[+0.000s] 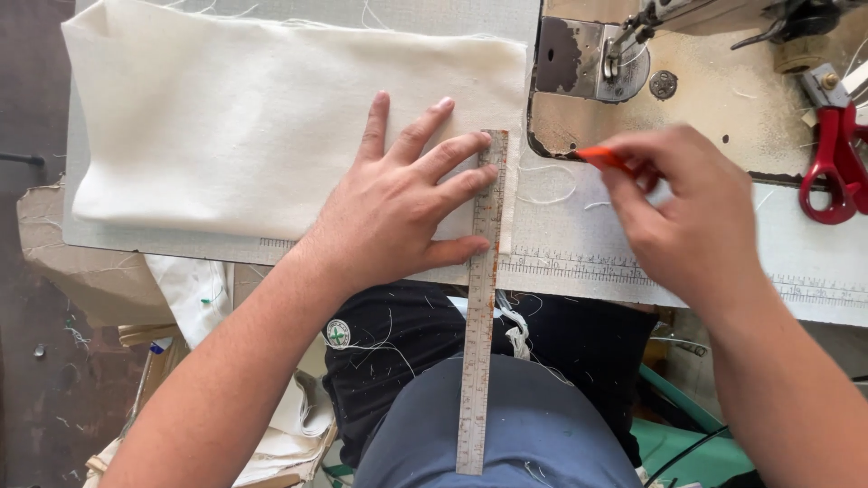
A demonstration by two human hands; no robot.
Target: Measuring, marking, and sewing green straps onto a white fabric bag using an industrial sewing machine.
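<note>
Head view looks down on a sewing tabletop (579, 248) with a printed scale along its near edge. Left hand (398, 203) lies flat, fingers spread, palm down on folded cream cloth (226, 136), its fingertips pressing a steel ruler (481, 298) against the cloth's right edge. That ruler runs from the cloth toward the person, its near end sticking out past the tabletop over the lap. Right hand (692, 217) is closed around a small orange marker (604, 160), pinched between thumb and fingers; the marker's tip points left and sits just right of the ruler's far end, near it but apart, over the tabletop. Whether the tip touches the surface cannot be told.

Beyond the right hand stands a worn sewing machine bed (723, 99) with a metal needle plate (588, 59). Red-handled scissors (836, 163) lie at the right edge of the bed. Loose threads (547, 194) lie on the tabletop between ruler and machine. More cream cloth (194, 289) hangs below the tabletop at the left, beside the person's dark shirt.
</note>
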